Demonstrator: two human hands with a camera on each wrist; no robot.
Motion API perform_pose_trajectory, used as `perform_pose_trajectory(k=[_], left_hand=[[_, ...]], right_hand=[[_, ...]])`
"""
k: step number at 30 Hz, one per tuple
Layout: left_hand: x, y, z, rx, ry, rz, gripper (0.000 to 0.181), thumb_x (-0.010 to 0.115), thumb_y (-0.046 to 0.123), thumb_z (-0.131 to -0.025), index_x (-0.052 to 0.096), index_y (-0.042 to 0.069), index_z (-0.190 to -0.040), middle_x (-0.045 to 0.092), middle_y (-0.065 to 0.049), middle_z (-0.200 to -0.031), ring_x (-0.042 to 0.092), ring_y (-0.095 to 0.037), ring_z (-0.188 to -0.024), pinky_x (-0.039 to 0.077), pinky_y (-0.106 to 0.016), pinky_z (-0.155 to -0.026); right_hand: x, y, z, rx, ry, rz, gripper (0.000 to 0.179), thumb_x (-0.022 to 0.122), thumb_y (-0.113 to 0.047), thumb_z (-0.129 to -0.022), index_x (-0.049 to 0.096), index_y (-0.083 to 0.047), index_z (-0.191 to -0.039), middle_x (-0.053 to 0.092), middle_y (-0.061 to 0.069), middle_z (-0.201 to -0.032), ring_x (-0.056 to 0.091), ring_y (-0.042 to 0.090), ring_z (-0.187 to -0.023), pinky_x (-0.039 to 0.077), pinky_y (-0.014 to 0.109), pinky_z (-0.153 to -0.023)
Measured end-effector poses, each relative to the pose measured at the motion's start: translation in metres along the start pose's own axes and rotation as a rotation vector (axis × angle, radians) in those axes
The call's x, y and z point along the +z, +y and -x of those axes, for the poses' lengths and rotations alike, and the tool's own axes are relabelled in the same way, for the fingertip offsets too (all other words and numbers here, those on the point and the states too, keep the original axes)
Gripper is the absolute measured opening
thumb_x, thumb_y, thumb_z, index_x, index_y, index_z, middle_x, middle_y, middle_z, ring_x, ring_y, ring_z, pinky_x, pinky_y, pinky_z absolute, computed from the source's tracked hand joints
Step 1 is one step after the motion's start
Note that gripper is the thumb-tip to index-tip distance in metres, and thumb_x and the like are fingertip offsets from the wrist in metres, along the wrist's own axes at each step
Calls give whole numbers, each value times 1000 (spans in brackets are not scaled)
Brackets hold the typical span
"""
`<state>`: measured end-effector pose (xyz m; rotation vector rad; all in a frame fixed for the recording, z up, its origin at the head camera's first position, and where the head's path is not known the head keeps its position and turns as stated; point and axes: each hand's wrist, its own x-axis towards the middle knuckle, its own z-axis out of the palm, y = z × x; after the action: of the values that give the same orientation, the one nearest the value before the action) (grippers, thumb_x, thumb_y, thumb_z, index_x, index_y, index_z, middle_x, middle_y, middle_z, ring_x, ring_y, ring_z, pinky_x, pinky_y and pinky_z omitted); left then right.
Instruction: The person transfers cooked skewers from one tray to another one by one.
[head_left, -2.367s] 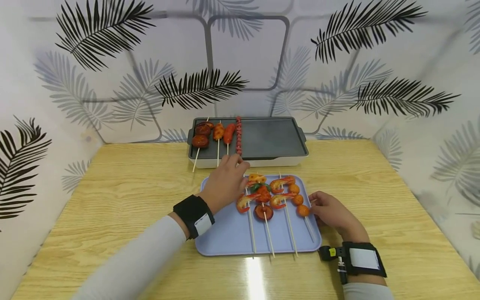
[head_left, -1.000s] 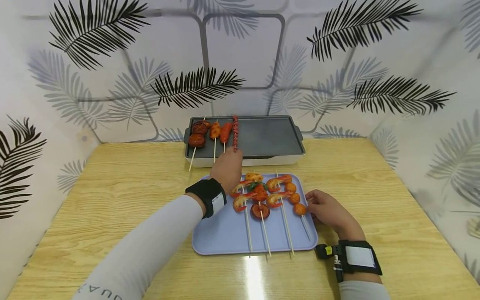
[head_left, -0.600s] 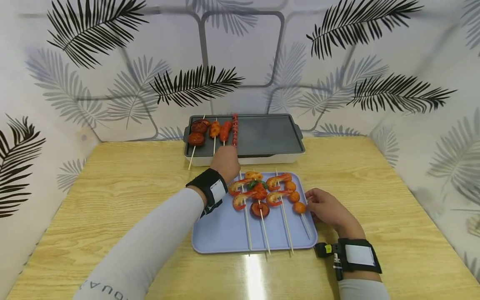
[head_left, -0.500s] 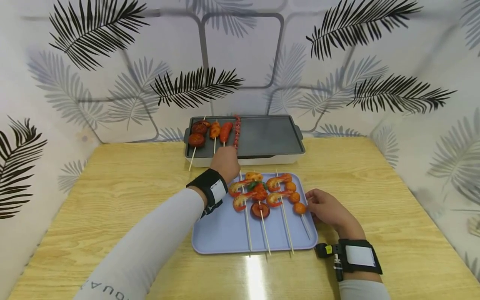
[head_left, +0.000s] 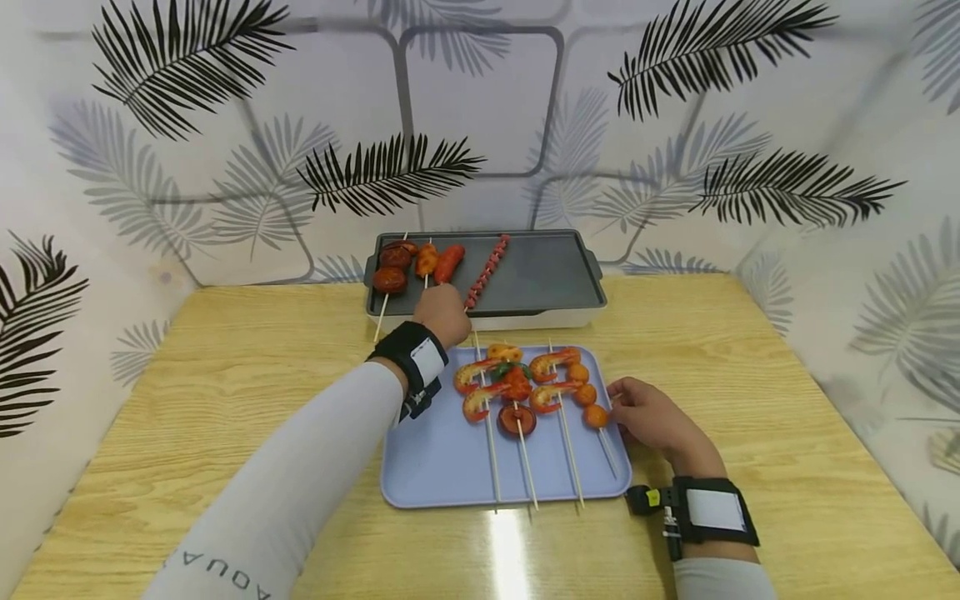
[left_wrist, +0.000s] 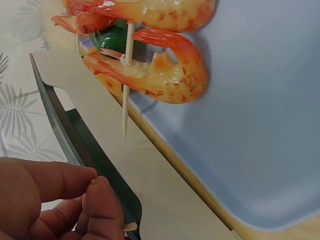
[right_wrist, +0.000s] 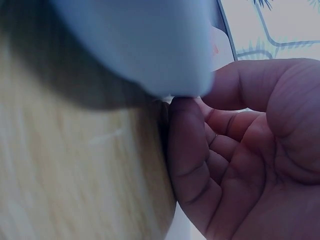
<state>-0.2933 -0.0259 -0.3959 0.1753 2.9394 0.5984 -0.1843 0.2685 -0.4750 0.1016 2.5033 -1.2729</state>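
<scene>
On the grill, past a tray whose 4 skewers could roll if the right fingers pinching its rim tug, the slanted pink-red skewer may swing into the sausage, since left fingers pinch only its stick.

Left hand and right hand are bare. Sleeves are pale grey; dark lettering marks the left. Black wrist straps bear white patches; the right-side device has yellow marking.
</scene>
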Motion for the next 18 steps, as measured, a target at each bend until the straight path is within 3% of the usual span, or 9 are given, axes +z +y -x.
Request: perform_pose_trajectory(k=[7, 13, 18], left_hand=[[-5, 3, 1, -18, -6, 25, 19, 63, 6, -88, 60, 5, -69, 52, -7, -72, 51, -22, -68, 39, -30, -57], [-6, 5, 6, 7, 39, 96, 28, 62, 1, -84, 49, 9, -62, 42, -3, -65, 41, -20, -60, 31, -29, -52], [-4, 6, 15, 74, 79, 156, 14, 61, -2, -84, 50, 5, -78, 40, -4, -68, 39, -20, -61, 29, -30, -55]], right_hand=[[-1, 0, -1, -5, 5, -6, 30, 55, -9, -97, 54, 4, -123, 60, 13, -95, 57, 24, -84, 50, 33, -70], [-1, 1, -1, -6, 3, -15, 30, 54, -8, -97, 52, 4, -124, 60, 13, -95, 57, 24, -83, 49, 33, -69], [-1, 1, -1, 3, 3, -4, 31, 55, -8, -96, 52, 4, -124, 60, 13, -95, 57, 24, -83, 50, 33, -70]])
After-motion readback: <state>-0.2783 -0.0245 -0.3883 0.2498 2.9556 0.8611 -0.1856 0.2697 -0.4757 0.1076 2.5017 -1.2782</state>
